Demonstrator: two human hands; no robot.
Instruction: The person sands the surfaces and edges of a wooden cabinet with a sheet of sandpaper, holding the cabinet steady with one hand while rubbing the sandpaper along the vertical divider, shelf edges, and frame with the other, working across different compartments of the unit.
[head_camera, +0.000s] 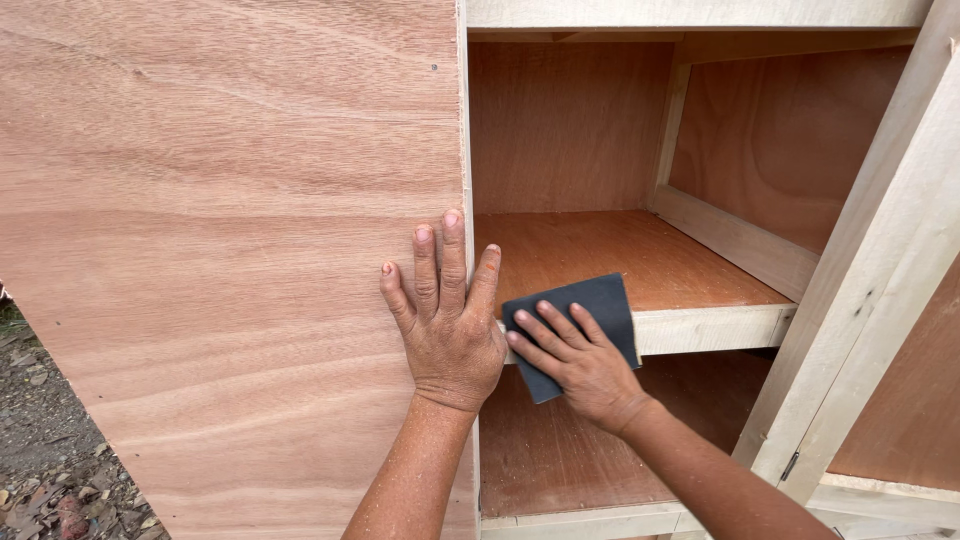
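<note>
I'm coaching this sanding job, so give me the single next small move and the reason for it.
Probably slide the right hand with the dark sandpaper sheet rightward along the pale front edge of the shelf. The sheet lies pressed at that edge's left end, by the side panel where the left hand lies flat; the rest of the edge lies uncovered to the right.

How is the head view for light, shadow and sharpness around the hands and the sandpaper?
Head view: soft, even daylight with no glare; the left hand on the flat reddish plywood side panel and the right hand pressing the dark grey sandpaper sheet are sharp. The cabinet's upper compartment sits in mild shade. The pale wooden door frame leans, suggesting wide-angle distortion.
</note>
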